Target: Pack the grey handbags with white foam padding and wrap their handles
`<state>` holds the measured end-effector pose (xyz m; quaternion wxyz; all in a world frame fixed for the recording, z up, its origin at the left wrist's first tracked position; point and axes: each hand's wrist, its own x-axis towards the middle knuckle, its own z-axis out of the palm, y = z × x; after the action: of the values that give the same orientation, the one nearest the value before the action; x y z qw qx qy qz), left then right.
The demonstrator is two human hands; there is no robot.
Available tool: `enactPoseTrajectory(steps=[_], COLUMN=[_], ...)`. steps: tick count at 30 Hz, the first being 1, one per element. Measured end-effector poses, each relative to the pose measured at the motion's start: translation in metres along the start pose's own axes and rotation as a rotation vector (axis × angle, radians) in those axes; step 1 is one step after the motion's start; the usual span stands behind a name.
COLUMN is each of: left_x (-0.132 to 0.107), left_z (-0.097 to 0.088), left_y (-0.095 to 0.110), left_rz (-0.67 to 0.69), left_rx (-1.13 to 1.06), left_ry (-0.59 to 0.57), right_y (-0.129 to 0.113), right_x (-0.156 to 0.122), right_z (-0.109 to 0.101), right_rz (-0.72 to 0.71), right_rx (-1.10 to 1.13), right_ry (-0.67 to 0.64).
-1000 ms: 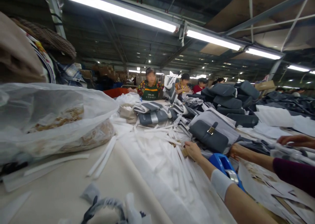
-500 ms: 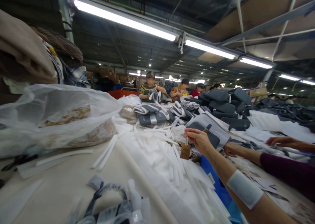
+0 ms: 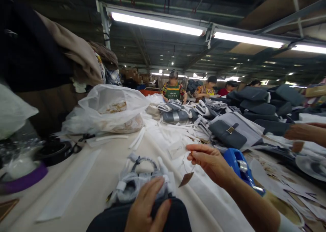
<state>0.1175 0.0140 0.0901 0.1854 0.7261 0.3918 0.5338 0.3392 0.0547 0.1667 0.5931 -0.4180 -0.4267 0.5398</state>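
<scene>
My right hand (image 3: 210,162) is raised over the table, its fingers pinched on a thin string from which a small brown paper tag (image 3: 186,179) dangles. My left hand (image 3: 147,208) lies near the bottom edge, fingers curled down on a grey handbag (image 3: 139,186) wrapped in clear plastic, with its handle loop toward the table's middle. The dark body of the bag reaches down to the frame's bottom edge. The tag hangs just right of the bag.
A blue tape dispenser (image 3: 239,165) sits right of my hand. White paper strips (image 3: 175,130), a grey bag with a buckle (image 3: 230,133) and stacked bags cover the table. A plastic sack (image 3: 112,109) lies left. Another person's hand (image 3: 297,131) reaches in from the right; several workers sit far back.
My right hand has drawn the tag back toward me and to the left. My left hand and the wrapped bag have come into view. The camera has turned down and left.
</scene>
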Motion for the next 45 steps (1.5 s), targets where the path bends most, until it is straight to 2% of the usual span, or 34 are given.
enactPoseTrajectory(steps=[3, 6, 11, 15, 18, 21, 24, 29, 31, 32, 36, 42, 45], left_x=[0.018, 0.025, 0.014, 0.009, 0.012, 0.017, 0.021, 0.025, 0.028, 0.030, 0.036, 0.036, 0.037], left_z=[0.024, 0.030, 0.011, -0.009, -0.019, -0.026, -0.033, -0.044, -0.048, -0.050, -0.057, -0.063, -0.065], left_y=[0.025, 0.033, 0.037, 0.041, 0.038, 0.035, 0.035, 0.040, 0.042, 0.043, 0.047, 0.051, 0.053], left_rz=[-0.239, -0.331, -0.445, -0.459, -0.481, -0.593, -0.709, -0.806, -0.826, -0.828, -0.821, -0.854, -0.878], left_rx=[-0.166, -0.266, -0.346, -0.328, -0.336, -0.438, -0.546, -0.656, -0.685, -0.697, -0.720, -0.769, -0.773], left_ry=[-0.078, -0.095, -0.054, -0.066, -0.158, -0.244, -0.252, -0.341, -0.375, -0.394, -0.459, -0.478, -0.456], right_y=[0.011, 0.019, 0.029, 0.043, 0.054, 0.061, 0.067, 0.078, 0.079, 0.078, 0.067, 0.061, 0.067], right_x=[-0.020, -0.034, -0.043, -0.049, -0.055, -0.057, -0.053, -0.041, -0.038, -0.038, -0.038, -0.047, -0.050], right_z=[0.017, 0.028, 0.032, 0.031, 0.034, 0.035, 0.033, 0.031, 0.034, 0.036, 0.048, 0.055, 0.052], right_rz=[0.051, 0.083, 0.078, 0.052, 0.058, 0.032, -0.101, -0.538, -0.629, -0.630, -0.473, -0.053, 0.097], right_rx=[0.022, 0.037, 0.044, 0.028, 0.070, 0.107, -0.046, -0.527, -0.617, -0.631, -0.520, -0.153, -0.010], right_ry=[-0.102, -0.156, -0.140, -0.093, -0.129, -0.126, -0.160, -0.389, -0.440, -0.462, -0.636, -0.848, -0.835])
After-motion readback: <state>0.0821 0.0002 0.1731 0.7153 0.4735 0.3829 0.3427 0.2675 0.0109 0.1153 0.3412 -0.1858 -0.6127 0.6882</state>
